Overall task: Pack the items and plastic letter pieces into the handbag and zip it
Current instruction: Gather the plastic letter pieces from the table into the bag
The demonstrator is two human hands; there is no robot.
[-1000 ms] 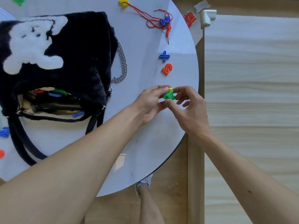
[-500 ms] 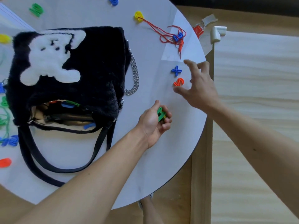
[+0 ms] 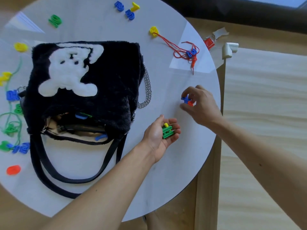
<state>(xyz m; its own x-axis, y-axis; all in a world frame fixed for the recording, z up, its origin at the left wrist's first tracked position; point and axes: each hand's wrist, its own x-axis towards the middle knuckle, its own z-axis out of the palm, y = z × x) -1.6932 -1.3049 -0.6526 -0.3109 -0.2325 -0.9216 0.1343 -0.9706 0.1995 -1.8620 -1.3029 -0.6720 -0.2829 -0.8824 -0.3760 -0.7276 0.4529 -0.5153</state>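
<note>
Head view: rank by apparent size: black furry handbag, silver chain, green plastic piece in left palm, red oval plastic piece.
1. Black furry handbag.
2. Silver chain.
3. Green plastic piece and red oval plastic piece: look alike, unranked.

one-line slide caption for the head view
Left hand cups green and yellow pieces while right hand pinches a blue plus near the open bag.

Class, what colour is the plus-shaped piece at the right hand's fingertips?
The plus-shaped piece is blue; the head view shows it best.
</note>
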